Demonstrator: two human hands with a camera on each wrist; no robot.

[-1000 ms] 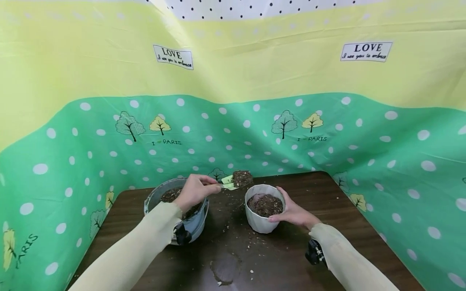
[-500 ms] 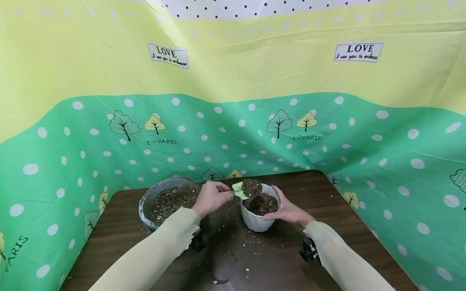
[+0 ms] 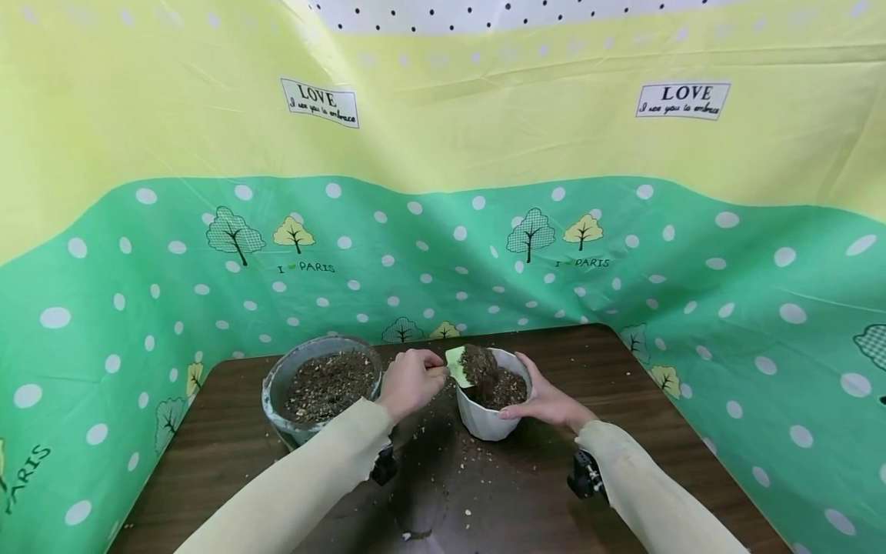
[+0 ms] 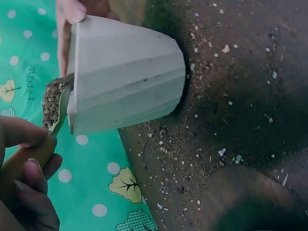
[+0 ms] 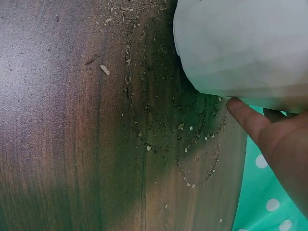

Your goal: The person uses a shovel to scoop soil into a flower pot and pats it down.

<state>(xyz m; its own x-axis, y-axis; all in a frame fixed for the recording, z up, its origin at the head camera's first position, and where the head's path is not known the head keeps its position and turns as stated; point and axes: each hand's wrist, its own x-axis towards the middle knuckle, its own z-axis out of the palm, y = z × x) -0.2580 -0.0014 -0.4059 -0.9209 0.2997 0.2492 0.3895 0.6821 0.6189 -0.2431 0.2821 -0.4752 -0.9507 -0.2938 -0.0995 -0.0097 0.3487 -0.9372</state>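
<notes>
Left grip (image 3: pixel 414 382): clamped, as I see it, on the trowel (image 3: pixel 455 364).
Scooped soil (image 3: pixel 477 365): right of that grip, tipped further than a moment ago, so pouring seems begun.
Right grip (image 3: pixel 551 404): clamped on the white flowerpot (image 3: pixel 487 423), just left of it.

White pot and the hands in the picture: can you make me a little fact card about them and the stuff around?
White pot: has soil inside
Right hand: holds the pot's side
Left hand: grips the trowel
Trowel blade: green, carrying soil, at the pot's rim
Bucket: gray, with soil in it, left of the pot
Table: brown, with crumbs scattered on it
</notes>
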